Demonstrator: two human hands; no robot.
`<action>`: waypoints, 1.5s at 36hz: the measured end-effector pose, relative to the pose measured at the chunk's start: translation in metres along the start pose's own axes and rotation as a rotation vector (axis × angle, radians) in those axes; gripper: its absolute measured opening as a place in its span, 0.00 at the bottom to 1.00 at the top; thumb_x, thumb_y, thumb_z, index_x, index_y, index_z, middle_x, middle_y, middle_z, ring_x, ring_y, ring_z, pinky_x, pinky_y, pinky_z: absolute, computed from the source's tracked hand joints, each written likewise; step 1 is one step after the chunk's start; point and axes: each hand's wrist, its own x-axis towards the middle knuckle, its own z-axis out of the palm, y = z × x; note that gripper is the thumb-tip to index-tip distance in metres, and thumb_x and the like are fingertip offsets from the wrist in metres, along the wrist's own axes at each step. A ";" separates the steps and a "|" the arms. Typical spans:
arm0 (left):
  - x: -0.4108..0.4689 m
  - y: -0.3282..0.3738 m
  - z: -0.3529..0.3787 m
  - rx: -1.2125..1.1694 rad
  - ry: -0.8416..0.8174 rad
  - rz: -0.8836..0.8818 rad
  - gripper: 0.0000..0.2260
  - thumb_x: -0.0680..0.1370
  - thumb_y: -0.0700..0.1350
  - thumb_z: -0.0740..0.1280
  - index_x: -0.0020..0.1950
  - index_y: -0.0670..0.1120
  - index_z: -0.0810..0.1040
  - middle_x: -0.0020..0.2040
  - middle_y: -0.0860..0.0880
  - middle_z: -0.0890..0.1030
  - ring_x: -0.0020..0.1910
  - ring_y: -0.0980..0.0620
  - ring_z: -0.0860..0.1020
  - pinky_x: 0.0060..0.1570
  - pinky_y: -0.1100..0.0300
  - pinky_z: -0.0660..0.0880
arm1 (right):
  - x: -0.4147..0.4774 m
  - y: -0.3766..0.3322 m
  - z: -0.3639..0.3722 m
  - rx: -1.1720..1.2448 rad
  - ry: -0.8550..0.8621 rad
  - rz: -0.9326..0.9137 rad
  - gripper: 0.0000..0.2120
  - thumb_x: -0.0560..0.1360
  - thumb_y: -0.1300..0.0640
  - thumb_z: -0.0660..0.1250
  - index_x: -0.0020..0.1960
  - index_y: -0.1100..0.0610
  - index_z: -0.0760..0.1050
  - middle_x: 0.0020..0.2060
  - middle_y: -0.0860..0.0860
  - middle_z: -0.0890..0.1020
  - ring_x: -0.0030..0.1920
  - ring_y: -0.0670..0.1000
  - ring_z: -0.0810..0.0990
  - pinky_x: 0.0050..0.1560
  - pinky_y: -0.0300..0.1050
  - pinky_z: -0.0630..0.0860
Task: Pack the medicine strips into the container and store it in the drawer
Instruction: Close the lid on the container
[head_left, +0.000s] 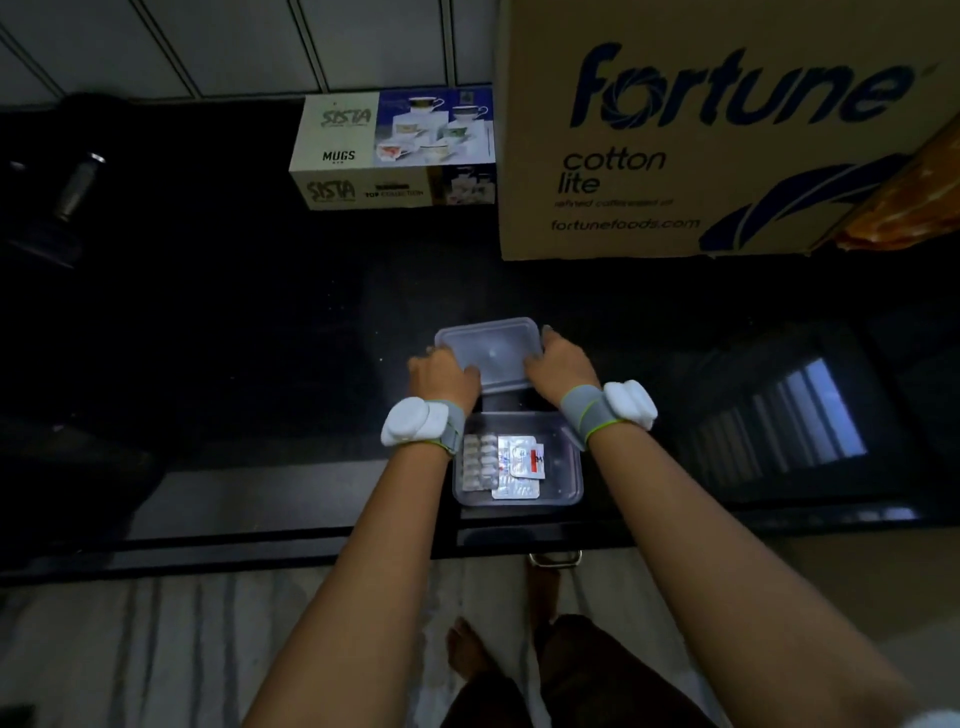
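A clear plastic container (563, 470) sits near the front edge of the dark counter, between my forearms. Several silver medicine strips (501, 462) lie flat inside it. Just beyond it rests the translucent lid (493, 349). My left hand (442, 375) grips the lid's left edge and my right hand (563, 361) grips its right edge. Both wrists carry white sensor bands. Below the counter edge a metal drawer handle (555, 558) shows.
A white mugs box (389, 150) stands at the back of the black counter (234, 364). A large brown cardboard carton (717, 130) stands to its right, close behind the lid. A dark object (57, 208) sits far left. My feet are on the floor below.
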 end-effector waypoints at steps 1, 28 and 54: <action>0.002 0.000 0.002 -0.054 0.019 -0.011 0.16 0.76 0.44 0.63 0.56 0.33 0.77 0.56 0.33 0.80 0.59 0.34 0.75 0.52 0.51 0.75 | 0.002 0.000 0.001 0.037 0.000 0.012 0.30 0.77 0.58 0.58 0.77 0.60 0.56 0.72 0.61 0.69 0.72 0.61 0.68 0.68 0.48 0.67; -0.111 -0.047 0.001 -0.233 0.002 0.056 0.11 0.73 0.46 0.64 0.41 0.38 0.78 0.39 0.40 0.80 0.46 0.40 0.81 0.41 0.59 0.72 | -0.120 0.069 0.017 0.171 0.277 0.040 0.19 0.73 0.61 0.62 0.63 0.53 0.78 0.60 0.54 0.83 0.63 0.58 0.79 0.63 0.49 0.76; -0.067 -0.022 0.017 -0.062 -0.195 -0.016 0.35 0.77 0.35 0.57 0.80 0.48 0.45 0.74 0.41 0.58 0.70 0.38 0.66 0.70 0.54 0.62 | -0.085 0.045 0.022 0.004 0.187 0.035 0.33 0.76 0.65 0.56 0.77 0.48 0.56 0.63 0.62 0.77 0.62 0.64 0.76 0.57 0.50 0.74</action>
